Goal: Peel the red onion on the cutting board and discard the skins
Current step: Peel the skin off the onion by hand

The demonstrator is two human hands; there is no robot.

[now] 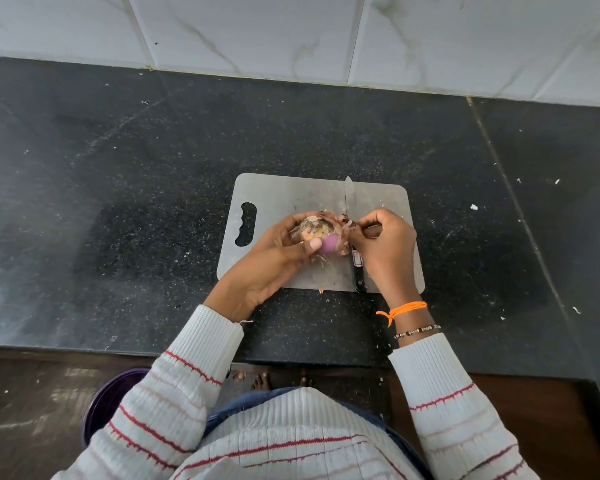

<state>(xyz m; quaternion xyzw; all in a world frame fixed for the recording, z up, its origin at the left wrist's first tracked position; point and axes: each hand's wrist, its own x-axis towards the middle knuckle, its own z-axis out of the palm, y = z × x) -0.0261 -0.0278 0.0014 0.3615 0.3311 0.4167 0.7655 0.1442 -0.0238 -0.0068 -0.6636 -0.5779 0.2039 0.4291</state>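
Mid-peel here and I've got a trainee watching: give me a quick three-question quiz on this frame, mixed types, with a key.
1. True or false: the knife is in the right hand.
2. Which hand cradles the red onion?
A. left hand
B. right hand
C. neither
3. Fill in: the cutting board lies on a dark ____.

Key:
1. False. The knife lies on the board, and the right hand's fingers pinch loose skin at the onion.
2. A.
3. Countertop.
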